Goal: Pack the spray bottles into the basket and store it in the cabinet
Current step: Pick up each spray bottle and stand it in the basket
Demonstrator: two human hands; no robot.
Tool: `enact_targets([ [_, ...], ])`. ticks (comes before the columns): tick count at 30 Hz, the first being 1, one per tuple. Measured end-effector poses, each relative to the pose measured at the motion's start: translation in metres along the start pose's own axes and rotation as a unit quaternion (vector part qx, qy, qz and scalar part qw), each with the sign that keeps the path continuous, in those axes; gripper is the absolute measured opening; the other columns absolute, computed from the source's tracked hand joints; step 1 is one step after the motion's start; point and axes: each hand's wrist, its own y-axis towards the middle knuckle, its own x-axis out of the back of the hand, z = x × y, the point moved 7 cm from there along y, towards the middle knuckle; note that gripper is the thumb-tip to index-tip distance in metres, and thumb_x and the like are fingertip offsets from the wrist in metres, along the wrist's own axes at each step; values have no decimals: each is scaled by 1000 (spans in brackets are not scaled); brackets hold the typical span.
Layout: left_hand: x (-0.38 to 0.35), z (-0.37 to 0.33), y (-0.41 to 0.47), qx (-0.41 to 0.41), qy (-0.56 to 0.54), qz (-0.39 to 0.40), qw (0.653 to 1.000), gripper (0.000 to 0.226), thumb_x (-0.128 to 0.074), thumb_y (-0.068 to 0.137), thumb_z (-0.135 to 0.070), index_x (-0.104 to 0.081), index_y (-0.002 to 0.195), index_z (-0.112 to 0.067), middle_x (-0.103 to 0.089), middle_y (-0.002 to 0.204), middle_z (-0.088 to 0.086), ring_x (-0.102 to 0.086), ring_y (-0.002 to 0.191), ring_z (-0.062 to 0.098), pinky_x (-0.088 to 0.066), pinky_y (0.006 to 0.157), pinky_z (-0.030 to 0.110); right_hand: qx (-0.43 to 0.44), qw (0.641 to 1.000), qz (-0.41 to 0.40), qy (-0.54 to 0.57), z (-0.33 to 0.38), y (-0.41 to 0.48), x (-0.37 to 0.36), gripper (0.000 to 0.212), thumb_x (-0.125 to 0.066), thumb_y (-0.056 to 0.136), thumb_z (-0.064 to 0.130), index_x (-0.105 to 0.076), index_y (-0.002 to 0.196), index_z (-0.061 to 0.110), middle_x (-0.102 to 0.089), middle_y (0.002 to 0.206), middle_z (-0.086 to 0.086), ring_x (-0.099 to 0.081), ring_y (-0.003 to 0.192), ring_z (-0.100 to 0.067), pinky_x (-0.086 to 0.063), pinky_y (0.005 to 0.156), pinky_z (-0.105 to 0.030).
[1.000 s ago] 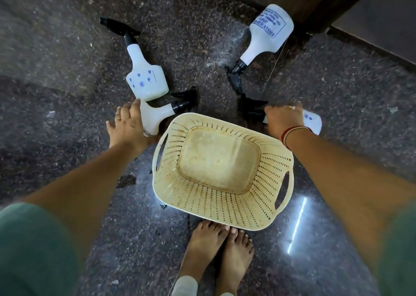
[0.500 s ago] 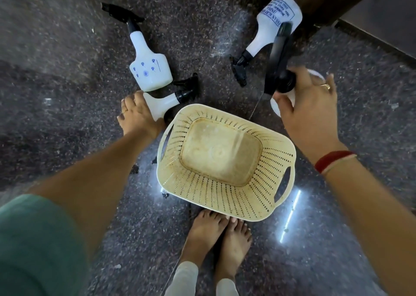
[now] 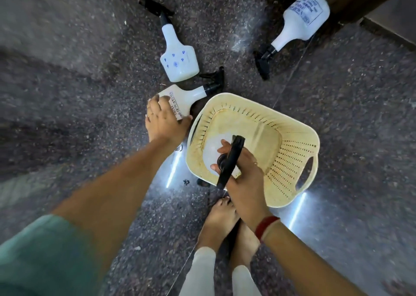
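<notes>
A cream perforated basket [image 3: 290, 160] stands on the dark stone floor. My right hand [image 3: 243, 178] grips the black trigger head of a white spray bottle [image 3: 210, 155], which is upright inside the basket at its left side. Just left of the basket, my left hand [image 3: 163, 120] is closed around the base of a labelled white spray bottle [image 3: 186, 97] lying on the floor. A white bottle with blue dots [image 3: 177, 59] lies beyond it. Another labelled white bottle [image 3: 299, 23] lies at the far right.
My bare feet [image 3: 225, 223] stand just in front of the basket. A dark wooden cabinet base [image 3: 351, 0] and a pale wall skirting [image 3: 391, 21] sit at the top right corner. Bright light streaks reflect off the polished floor [image 3: 67, 93] beside the basket.
My right hand lifted its bottle from the floor to the right of the basket and carried it down into the basket. My left hand closed on the labelled bottle, and its label now shows.
</notes>
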Motion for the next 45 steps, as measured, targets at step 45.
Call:
enact_targets([
  [45, -45, -32, 40, -122, 297, 63, 945, 56, -64, 84, -29, -37, 131, -16, -49, 127, 7, -38, 125, 29, -20, 109, 59, -47, 985, -86, -139, -57, -5, -7, 67, -45, 69, -19, -51, 128, 13, -42, 129, -4, -38, 113, 2, -34, 87, 1],
])
